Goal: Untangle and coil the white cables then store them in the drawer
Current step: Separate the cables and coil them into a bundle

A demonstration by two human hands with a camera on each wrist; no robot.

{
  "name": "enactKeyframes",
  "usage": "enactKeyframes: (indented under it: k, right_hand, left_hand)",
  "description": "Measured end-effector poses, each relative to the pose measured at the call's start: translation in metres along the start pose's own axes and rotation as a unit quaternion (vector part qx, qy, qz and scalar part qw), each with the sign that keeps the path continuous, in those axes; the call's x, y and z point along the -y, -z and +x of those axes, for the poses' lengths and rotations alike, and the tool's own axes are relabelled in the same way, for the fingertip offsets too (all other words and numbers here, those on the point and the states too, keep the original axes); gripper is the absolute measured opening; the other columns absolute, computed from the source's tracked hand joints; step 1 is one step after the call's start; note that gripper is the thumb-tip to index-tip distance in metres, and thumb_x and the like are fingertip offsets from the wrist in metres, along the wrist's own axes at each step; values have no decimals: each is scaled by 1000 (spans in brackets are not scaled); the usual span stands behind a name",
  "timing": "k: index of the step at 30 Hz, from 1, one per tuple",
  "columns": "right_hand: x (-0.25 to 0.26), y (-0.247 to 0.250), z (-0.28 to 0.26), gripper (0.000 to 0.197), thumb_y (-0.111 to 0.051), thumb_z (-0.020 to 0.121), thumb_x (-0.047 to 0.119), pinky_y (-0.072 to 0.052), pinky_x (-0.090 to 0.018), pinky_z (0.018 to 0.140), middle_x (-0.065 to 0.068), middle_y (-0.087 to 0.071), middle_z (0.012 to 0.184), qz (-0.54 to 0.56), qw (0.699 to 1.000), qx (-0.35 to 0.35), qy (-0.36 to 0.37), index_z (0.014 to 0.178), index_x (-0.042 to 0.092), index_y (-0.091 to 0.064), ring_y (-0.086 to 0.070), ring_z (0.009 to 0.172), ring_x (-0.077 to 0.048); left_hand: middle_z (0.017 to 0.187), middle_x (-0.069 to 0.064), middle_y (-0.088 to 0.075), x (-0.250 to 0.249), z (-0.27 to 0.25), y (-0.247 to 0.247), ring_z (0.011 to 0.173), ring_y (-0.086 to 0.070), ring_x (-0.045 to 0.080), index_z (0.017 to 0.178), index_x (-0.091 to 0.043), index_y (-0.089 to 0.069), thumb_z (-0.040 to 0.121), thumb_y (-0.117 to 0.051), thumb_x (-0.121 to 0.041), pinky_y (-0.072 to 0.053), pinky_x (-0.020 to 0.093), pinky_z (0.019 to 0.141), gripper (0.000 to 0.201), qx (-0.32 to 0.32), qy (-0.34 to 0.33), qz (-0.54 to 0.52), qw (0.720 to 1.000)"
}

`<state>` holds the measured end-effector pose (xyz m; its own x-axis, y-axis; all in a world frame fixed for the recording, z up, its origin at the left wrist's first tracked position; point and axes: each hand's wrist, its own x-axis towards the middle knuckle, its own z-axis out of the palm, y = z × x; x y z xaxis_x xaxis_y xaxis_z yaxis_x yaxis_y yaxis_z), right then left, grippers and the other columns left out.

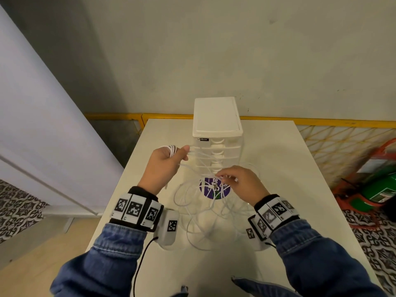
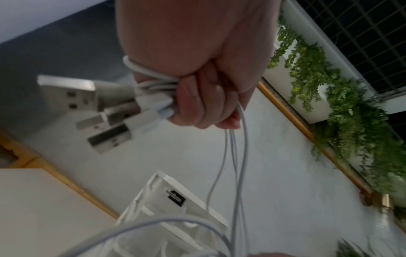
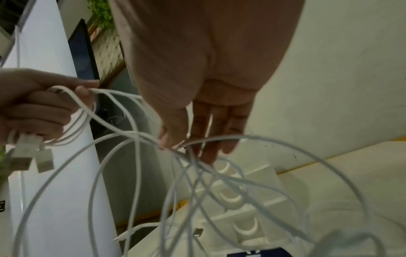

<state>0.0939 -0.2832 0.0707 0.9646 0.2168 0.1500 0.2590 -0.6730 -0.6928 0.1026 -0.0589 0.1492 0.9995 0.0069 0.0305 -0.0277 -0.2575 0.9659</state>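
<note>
Several white cables [image 1: 203, 213] lie tangled in loose loops on the white table [image 1: 278, 168] in front of a white drawer tower [image 1: 216, 133]. My left hand [image 1: 165, 161] is raised left of the tower and grips a bunch of cable ends. In the left wrist view my left hand [image 2: 197, 97] has its fingers curled round the cords, and the USB plugs [image 2: 105, 118] stick out beside them. My right hand [image 1: 235, 179] hovers over the tangle. My right hand [image 3: 197, 139] pinches a cable strand [image 3: 140, 134] between thumb and fingers. The tower's drawers [image 3: 237, 198] look closed.
A round purple sticker [image 1: 214, 188] sits on the table under the cables. A yellow lattice rail [image 1: 342, 142] runs behind and to the right of the table. Red and green items [image 1: 381, 187] stand on the floor at right. A pale panel [image 1: 42, 125] stands at left.
</note>
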Motion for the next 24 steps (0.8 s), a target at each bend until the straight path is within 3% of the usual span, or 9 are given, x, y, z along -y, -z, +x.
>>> enactKeyframes:
  k: [4, 6, 8, 11, 14, 17, 19, 22, 24]
  right_hand:
    - [-8, 6, -1, 18, -68, 82, 14, -38, -6, 69, 9, -53, 83, 36, 998, -51, 30, 99, 17, -74, -52, 68, 0]
    - [-12, 14, -1, 18, -67, 83, 12, -39, -7, 69, 13, -55, 78, 11, 997, -77, 22, 99, 14, -73, -52, 66, 0]
    - [-23, 24, -3, 18, -62, 86, 10, -48, -24, 76, 5, -60, 81, -66, 989, -130, -1, 102, 11, -70, -56, 70, -9]
    - [-47, 39, -10, 20, -51, 90, 9, -48, -44, 78, -15, -65, 96, -169, 959, -197, -116, 100, 11, -68, -61, 82, -34]
    - [-69, 48, -21, 22, -46, 90, 10, -45, -41, 81, -17, -62, 105, -174, 920, -196, -290, 101, 13, -64, -60, 91, -36]
    - [-74, 45, -26, 29, -46, 86, 8, -41, -42, 90, -16, -56, 116, -202, 892, -126, -383, 112, 13, -58, -54, 105, -35]
    - [-69, 39, -25, 37, -47, 86, 6, -37, -43, 94, -16, -50, 124, -211, 906, -112, -350, 122, 13, -54, -47, 114, -35]
    - [-47, 26, -14, 36, -52, 85, 3, -38, -36, 93, -13, -55, 120, -154, 968, -168, -108, 119, 13, -59, -50, 110, -31]
    - [-27, 15, -6, 30, -56, 89, 14, -33, -26, 95, -8, -56, 121, -93, 990, -107, -7, 119, 15, -60, -50, 113, -24]
  left_hand:
    - [46, 1, -40, 12, 5, 22, 40, -37, 11, 63, -12, -61, 90, -61, -35, -34, 26, 50, 35, -71, 34, 44, 996]
    - [53, 4, -43, 19, 7, 34, 48, -40, 16, 66, -12, -61, 90, -59, -37, -36, 28, 55, 34, -109, 61, 64, 990]
    - [57, 4, -46, 25, 7, 46, 54, -42, 18, 68, -14, -60, 90, -58, -38, -36, 28, 56, 33, -145, 82, 66, 984]
    - [61, 6, -48, 28, 6, 63, 57, -42, 18, 70, -14, -57, 91, -56, -38, -36, 28, 54, 32, -212, 105, 49, 970]
    - [60, 7, -48, 30, 5, 75, 55, -41, 18, 67, -14, -56, 90, -57, -38, -37, 29, 54, 33, -259, 108, 21, 959]
    - [59, 6, -47, 27, 4, 68, 52, -41, 15, 66, -14, -56, 91, -57, -37, -37, 27, 54, 34, -244, 87, 21, 966]
    - [58, 5, -46, 22, 3, 56, 50, -40, 14, 67, -16, -57, 91, -57, -38, -37, 24, 51, 33, -197, 66, 6, 978]
    - [53, 5, -40, 11, 1, 40, 40, -36, 7, 69, -12, -57, 93, -56, -33, -35, 14, 42, 31, -123, 17, -7, 992]
    - [50, 4, -36, 3, 0, 35, 35, -32, 5, 69, -11, -56, 93, -56, -31, -32, 14, 38, 31, -88, 1, -29, 996]
